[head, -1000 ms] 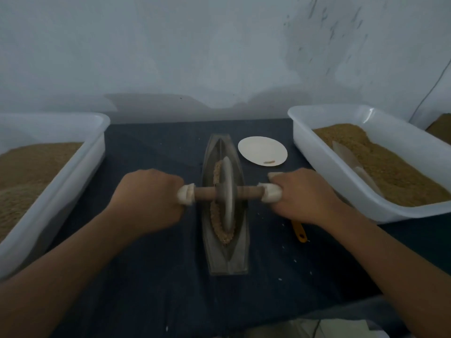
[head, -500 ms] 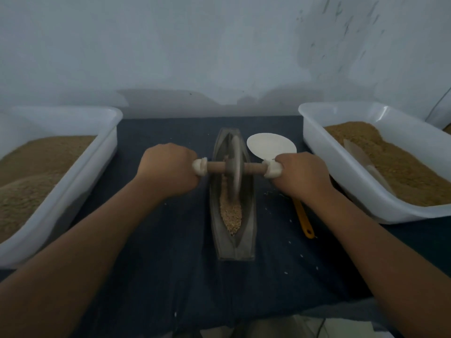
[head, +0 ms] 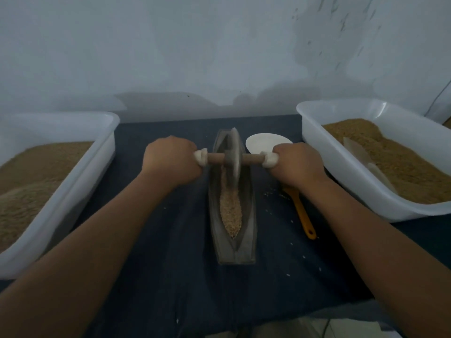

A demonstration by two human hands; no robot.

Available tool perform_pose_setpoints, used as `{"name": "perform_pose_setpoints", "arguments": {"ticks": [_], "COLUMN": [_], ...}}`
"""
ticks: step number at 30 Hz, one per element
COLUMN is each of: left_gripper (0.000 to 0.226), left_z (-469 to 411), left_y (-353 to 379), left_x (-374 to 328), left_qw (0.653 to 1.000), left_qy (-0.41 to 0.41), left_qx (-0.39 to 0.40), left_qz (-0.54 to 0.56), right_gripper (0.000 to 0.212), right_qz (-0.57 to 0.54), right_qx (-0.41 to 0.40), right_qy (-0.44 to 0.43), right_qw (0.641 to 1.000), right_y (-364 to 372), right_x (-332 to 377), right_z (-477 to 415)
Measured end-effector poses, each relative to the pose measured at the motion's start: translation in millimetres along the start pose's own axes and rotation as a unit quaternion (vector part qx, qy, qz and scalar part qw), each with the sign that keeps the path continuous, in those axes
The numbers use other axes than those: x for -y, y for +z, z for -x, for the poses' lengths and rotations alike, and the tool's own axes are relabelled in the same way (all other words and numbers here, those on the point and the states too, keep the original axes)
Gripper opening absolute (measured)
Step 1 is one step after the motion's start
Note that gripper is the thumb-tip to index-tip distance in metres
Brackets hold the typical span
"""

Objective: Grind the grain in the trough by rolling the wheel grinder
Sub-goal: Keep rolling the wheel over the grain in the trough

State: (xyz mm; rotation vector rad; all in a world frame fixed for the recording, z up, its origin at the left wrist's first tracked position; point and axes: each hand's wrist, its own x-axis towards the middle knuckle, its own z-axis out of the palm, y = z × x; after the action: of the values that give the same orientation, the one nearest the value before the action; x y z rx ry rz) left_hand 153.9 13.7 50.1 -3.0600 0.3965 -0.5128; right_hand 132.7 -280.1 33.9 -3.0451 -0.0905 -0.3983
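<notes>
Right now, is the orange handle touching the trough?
Apart. The head view shows bare dark cloth between the orange handle and the trough.

grey wheel grinder (head: 233, 159) upright at the narrow trough's (head: 249, 230) far end, grain (head: 230, 211) seemingly crushed.

left tub (head: 73, 198), right tub (head: 341, 176), white plate (head: 263, 145), orange handle (head: 302, 215)

Dark-clothed table (head: 170, 252) under trough (head: 250, 230), left tub (head: 80, 198), right tub (head: 341, 181), white plate (head: 263, 145), orange-handled tool (head: 302, 215), stray grains (head: 271, 192).
</notes>
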Motion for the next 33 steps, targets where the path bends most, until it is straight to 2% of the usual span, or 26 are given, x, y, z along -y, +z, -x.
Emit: {"name": "perform_pose_setpoints", "arguments": {"ticks": [4,8,16,21,23,25,28,33], "left_gripper": [0.035,0.04,0.037,0.031,0.031,0.034,0.035,0.039], "left_z": [47.6,91.8,5.4,22.7,55.5,83.0,79.9,-1.1], "left_y": [-0.1,6.4,3.6,-1.5,0.1,-0.9,0.8,5.6], "left_x": [7.4,13.9,5.9,6.7,12.3,16.9,19.3,10.8], "left_qw": [0.999,0.999,0.999,0.999,0.999,0.997,0.997,1.0], "left_qy": [0.013,0.03,-0.013,0.007,0.042,0.079,0.077,0.003], "left_qx": [0.024,0.004,0.017,0.047,0.027,-0.009,-0.01,0.031], "left_qz": [0.026,0.026,0.026,0.021,0.006,-0.002,0.002,0.003], "right_gripper": [0.036,0.033,0.034,0.031,0.027,0.031,0.037,0.034], "right_qz": [0.033,0.022,0.031,0.025,0.035,0.026,0.013,0.027], "right_qx": [0.007,-0.02,-0.039,0.043,0.086,0.098,0.083,-0.012], "right_qy": [-0.051,-0.1,0.004,-0.003,-0.03,-0.056,-0.065,0.003], "right_qw": [0.998,0.995,0.999,0.999,0.995,0.993,0.994,1.0], "right_y": [-7.8,-16.5,-1.9,-16.5,-26.5,-34.3,-31.3,-8.6], "right_x": [-5.7,-14.0,1.1,3.9,-0.2,-4.0,-4.6,2.3], "right_z": [23.1,61.2,5.0,14.0,38.5,64.8,70.9,15.8]}}
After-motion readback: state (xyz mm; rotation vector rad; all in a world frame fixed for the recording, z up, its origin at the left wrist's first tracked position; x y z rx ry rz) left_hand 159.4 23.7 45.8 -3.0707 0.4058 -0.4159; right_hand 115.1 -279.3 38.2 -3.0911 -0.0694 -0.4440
